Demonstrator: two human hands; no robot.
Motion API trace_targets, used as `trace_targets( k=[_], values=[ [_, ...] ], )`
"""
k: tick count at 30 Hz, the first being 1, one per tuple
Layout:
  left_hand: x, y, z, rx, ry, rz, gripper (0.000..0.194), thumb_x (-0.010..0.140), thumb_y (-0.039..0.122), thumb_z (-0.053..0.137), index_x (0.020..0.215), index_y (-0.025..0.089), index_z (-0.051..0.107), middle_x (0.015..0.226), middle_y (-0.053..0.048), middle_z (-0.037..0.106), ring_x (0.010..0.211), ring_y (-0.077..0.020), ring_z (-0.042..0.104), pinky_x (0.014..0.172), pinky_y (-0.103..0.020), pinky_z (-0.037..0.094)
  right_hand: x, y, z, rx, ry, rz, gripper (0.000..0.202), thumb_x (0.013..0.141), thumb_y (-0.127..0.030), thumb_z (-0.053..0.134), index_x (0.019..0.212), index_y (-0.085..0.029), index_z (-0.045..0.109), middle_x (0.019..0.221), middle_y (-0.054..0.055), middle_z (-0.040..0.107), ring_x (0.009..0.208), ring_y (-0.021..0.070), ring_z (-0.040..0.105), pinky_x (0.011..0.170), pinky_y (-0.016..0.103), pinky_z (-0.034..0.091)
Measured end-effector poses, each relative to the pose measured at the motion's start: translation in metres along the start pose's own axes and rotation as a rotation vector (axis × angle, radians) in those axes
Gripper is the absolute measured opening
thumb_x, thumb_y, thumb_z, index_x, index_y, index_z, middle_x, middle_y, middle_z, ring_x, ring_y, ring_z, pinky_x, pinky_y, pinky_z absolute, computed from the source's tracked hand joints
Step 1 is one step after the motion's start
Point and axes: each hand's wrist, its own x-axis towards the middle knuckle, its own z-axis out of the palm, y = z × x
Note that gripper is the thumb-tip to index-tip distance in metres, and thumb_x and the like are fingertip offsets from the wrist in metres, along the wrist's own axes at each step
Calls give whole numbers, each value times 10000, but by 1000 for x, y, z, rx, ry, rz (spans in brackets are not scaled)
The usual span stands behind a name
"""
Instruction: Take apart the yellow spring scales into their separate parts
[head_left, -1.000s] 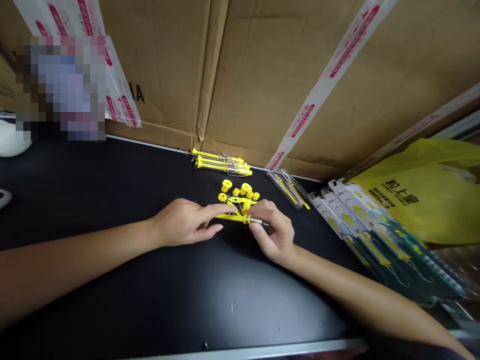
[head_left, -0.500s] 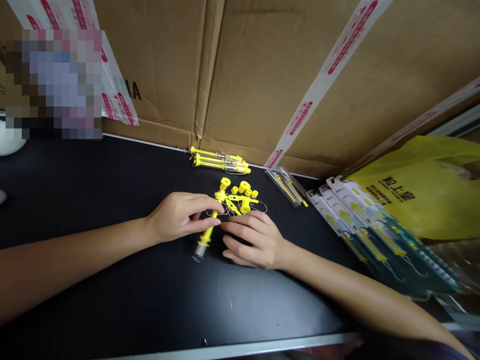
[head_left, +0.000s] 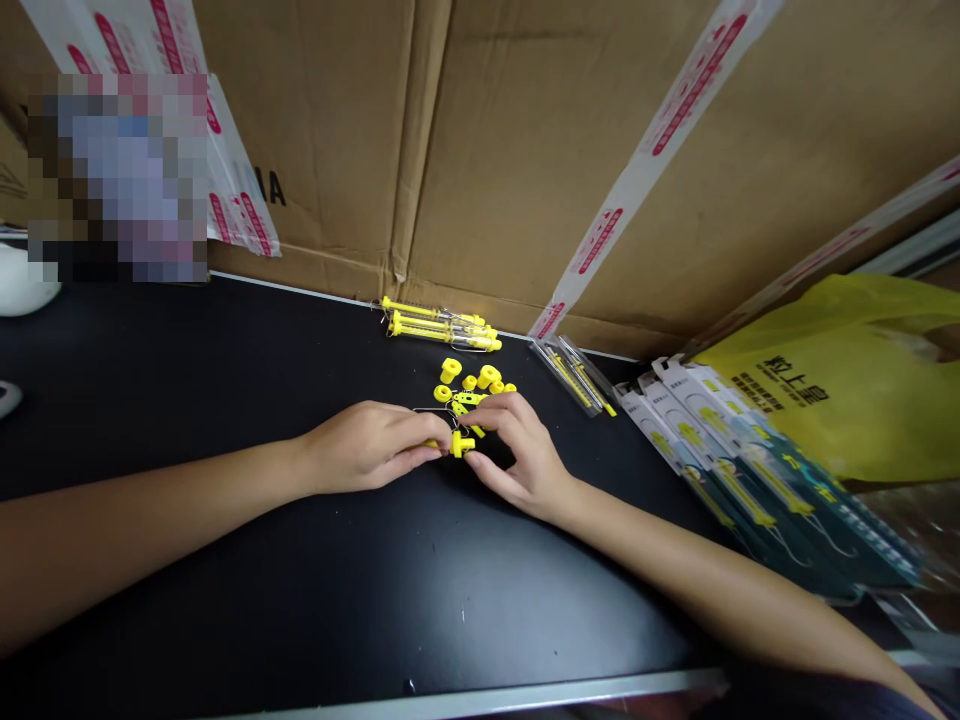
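My left hand (head_left: 382, 445) is closed around a yellow piece, mostly hidden by the fingers. A yellow end fitting (head_left: 459, 445) sticks out of its fingertips toward the right. My right hand (head_left: 525, 450) is beside that fitting, thumb and index finger apart, the thumb close to its lower right side; whether they touch is unclear. Just beyond the hands lie loose yellow caps (head_left: 450, 371), a yellow ring (head_left: 442, 394), yellow strips (head_left: 471, 398) and thin metal wire pieces, partly covered by my right hand.
Assembled yellow and clear tubes (head_left: 442, 328) lie near the cardboard (head_left: 525, 150). Right of them are clear packs (head_left: 574, 375), printed boxes (head_left: 750, 460) and a yellow bag (head_left: 847, 380). The black table (head_left: 375, 600) has a pale front edge. A white object (head_left: 26, 282) stands far left.
The yellow piece in my left hand has turned, so its clear end no longer shows and a yellow fitting points right. My right hand has moved up, its thumb and index finger parted around the fitting.
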Motion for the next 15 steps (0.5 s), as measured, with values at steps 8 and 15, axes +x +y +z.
trace_targets(
  k=[8, 15],
  values=[
    [-1, -1, 1, 67, -7, 50, 359, 920, 186, 443, 1275, 232, 407, 1072, -14, 651, 880, -104, 644, 769, -190, 488, 0, 3, 4, -85, -52, -142, 167, 816, -322, 611, 878, -169, 587, 917, 79, 559, 849, 190, 524, 746, 342, 435],
    [2, 1, 0, 81, 14, -20, 258, 927, 206, 428, 1175, 193, 497, 1077, -22, 655, 922, -116, 639, 814, -211, 488, 0, 2, 3, -10, -73, -134, 57, 816, -238, 606, 821, -189, 576, 892, 49, 559, 835, 161, 525, 751, 313, 417]
  ],
)
